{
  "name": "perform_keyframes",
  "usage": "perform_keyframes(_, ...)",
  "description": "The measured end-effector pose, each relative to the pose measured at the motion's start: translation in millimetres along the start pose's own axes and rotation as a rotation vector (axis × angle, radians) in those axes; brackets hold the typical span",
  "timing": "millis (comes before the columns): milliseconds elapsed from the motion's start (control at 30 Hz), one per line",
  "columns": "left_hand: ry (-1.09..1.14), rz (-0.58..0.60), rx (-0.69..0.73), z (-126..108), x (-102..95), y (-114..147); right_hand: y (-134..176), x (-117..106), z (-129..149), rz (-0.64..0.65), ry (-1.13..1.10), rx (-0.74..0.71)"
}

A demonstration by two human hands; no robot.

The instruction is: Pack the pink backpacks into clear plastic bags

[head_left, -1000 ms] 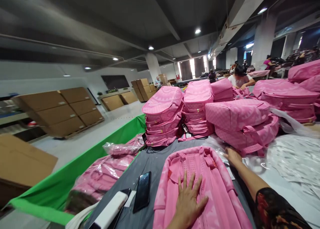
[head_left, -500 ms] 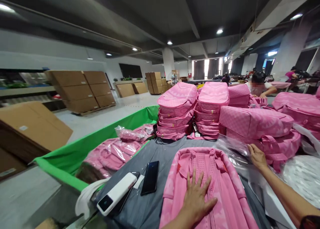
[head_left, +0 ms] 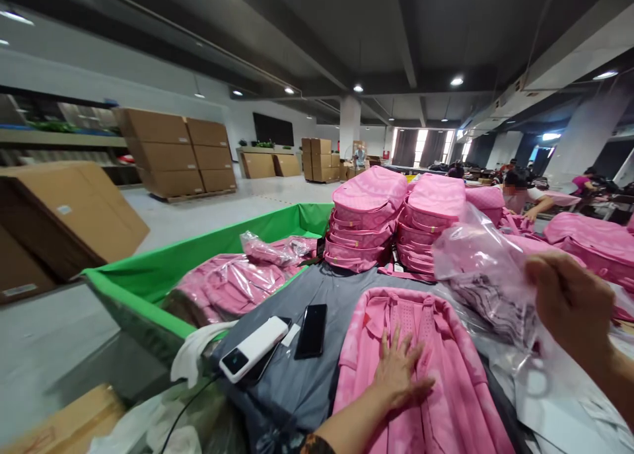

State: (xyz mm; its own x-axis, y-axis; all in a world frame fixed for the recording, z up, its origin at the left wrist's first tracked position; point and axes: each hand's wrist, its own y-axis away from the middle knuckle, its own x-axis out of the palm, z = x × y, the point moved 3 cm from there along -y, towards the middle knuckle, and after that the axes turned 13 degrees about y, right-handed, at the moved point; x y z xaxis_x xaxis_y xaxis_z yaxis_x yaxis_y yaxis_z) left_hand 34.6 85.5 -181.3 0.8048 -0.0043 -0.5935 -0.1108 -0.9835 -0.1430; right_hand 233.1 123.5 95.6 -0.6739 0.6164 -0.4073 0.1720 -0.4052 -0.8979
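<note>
A pink backpack [head_left: 446, 355] lies in front of me with its strap side up. My left hand [head_left: 400, 368] rests flat on it, fingers spread. At the right, my right hand [head_left: 569, 302] is raised, fingers closed on the edge of a clear plastic bag [head_left: 475, 249]. The bag hangs from that hand, partly see-through, in front of the pink backpacks behind it. Beyond the backpack stand two stacks of pink backpacks [head_left: 366, 209].
A green-sided bin [head_left: 133, 269] with plastic-wrapped pink bags is at the left. A white power bank [head_left: 255, 348] and a black phone [head_left: 311, 332] lie on the grey cloth. Cardboard boxes [head_left: 173, 150] stand farther off. A person [head_left: 520, 193] works across the table.
My right hand has lifted the plastic bag up from the pile at the right. My left hand stays spread on the backpack. The camera view has shifted somewhat.
</note>
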Motion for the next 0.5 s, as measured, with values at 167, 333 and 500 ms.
perform_keyframes(167,0.848,-0.23,0.154,-56,-10.1,35,95,24,24,0.401,-0.248,-0.119)
perform_keyframes(333,1.514,-0.467,-0.263,-75,9.0,71,178,53,23,0.61,-0.355,0.085)
perform_keyframes(500,1.402,-0.562,-0.449,-36,24.1,98,185,62,0,0.634,-0.494,0.588)
